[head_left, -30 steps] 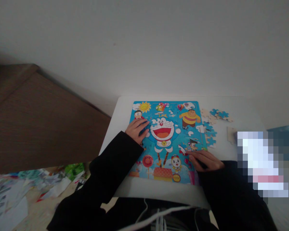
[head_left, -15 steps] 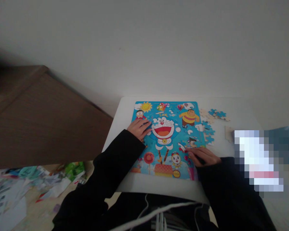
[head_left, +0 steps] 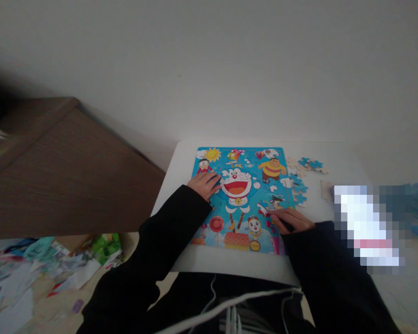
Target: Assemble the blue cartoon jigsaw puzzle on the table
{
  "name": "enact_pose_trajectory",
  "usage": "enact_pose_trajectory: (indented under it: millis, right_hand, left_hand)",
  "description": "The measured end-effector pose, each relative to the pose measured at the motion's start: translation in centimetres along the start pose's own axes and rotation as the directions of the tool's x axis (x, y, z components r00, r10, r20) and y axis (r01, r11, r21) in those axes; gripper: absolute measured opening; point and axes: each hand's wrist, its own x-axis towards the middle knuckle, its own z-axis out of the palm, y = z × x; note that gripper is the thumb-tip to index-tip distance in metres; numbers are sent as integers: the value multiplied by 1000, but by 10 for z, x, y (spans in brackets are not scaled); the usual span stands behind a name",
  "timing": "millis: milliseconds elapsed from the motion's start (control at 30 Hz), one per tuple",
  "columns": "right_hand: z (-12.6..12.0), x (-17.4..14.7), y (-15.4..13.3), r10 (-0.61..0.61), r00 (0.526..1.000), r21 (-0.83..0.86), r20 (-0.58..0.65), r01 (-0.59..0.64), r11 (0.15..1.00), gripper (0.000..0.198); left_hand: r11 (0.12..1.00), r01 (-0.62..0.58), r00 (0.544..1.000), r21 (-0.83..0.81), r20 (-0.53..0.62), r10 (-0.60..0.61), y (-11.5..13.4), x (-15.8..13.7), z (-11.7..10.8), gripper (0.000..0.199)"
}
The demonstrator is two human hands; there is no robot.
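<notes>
A blue cartoon jigsaw puzzle (head_left: 238, 185) lies flat on the small white table (head_left: 212, 262). My left hand (head_left: 205, 184) rests on the left part of the puzzle, open, with its fingers stretched flat across it. Over the lower right part, my right hand (head_left: 290, 219) pinches a small puzzle piece (head_left: 262, 209) with white and red on it. That piece is tilted against the board beside a printed figure in a dark hat. Dark sleeves cover both wrists.
Loose puzzle pieces (head_left: 313, 164), some blue and some bare wood, lie right of the board. A blurred-out bright object (head_left: 365, 222) sits at the table's right. A brown wooden cabinet (head_left: 73, 181) stands on the left, above scattered papers and wrappers (head_left: 69, 260). White cables (head_left: 226, 308) cross my lap.
The view has shifted slightly. My right hand keeps its pinch on the puzzle piece in nearly the same spot, and my left hand stays flat on the puzzle.
</notes>
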Motion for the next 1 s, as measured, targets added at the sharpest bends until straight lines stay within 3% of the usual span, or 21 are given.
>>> enact_pose_trajectory:
  millis: [133,233,400,533,633,700,800,900,1000]
  right_hand:
    - [-1,0,0,-13,999,-26,34,14,1000,14]
    - [-6,8,-3,-57,990,-16,132,59,998,16]
    - [-9,50,-17,-212,939,-30,270,228,973,20]
    - [29,98,-22,-279,890,-50,361,317,947,22]
    - [70,119,-16,-246,852,-60,462,306,950,22]
    - [88,121,-11,-241,860,-59,450,298,953,26]
    - [96,113,-6,-290,898,-9,331,311,950,32]
    - [93,105,-6,-315,913,20,261,321,947,36]
    - [94,105,-8,-309,906,-24,288,330,944,37]
  left_hand:
    - [994,-56,998,96,-31,59,7,4,0,28]
    - [976,-100,993,195,-34,109,12,4,1,23]
    - [979,-115,992,169,62,106,13,-1,5,27]
    - [996,-68,997,54,37,66,11,-2,5,25]
    - [999,12,1000,-51,-8,-12,11,-1,2,26]
    - [994,64,998,-93,0,-64,12,0,-1,29]
    - [994,84,996,-75,4,-84,13,2,-5,29]
    - [1000,-19,1000,-10,5,19,12,3,-5,24]
    - [991,-132,990,0,52,132,13,3,-4,26]
